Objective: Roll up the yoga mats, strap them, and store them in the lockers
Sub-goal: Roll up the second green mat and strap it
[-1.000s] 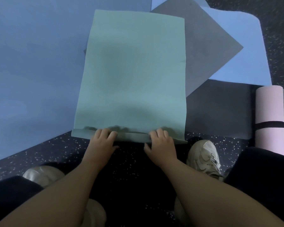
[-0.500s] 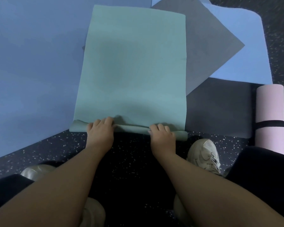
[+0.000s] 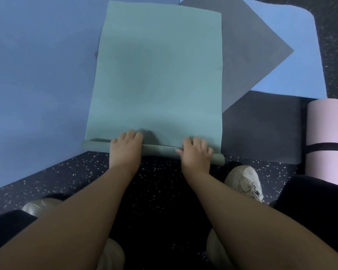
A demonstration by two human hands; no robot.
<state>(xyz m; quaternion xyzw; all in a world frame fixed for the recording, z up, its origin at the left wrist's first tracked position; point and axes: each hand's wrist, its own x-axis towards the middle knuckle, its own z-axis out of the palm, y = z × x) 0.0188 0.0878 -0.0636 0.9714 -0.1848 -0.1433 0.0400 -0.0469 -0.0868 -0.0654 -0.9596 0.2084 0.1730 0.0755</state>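
A pale green yoga mat (image 3: 156,75) lies flat on the floor in front of me, running away from me. Its near end is turned over into a thin roll (image 3: 160,148). My left hand (image 3: 126,148) grips the roll left of its middle, fingers curled over the top. My right hand (image 3: 196,151) grips the roll nearer its right end, thumb at the near side. The rolled edge sticks out past both hands.
A big blue mat (image 3: 37,84) lies to the left, a grey mat (image 3: 248,45) and a light blue mat (image 3: 293,61) to the right, with a dark mat (image 3: 261,129) beneath. A pink rolled mat (image 3: 323,121) with a black strap lies at the right edge. My shoes stand on speckled floor (image 3: 66,172).
The near edge of the green mat has been turned over into a thicker roll. Both hands have moved forward with it, a little away from me.
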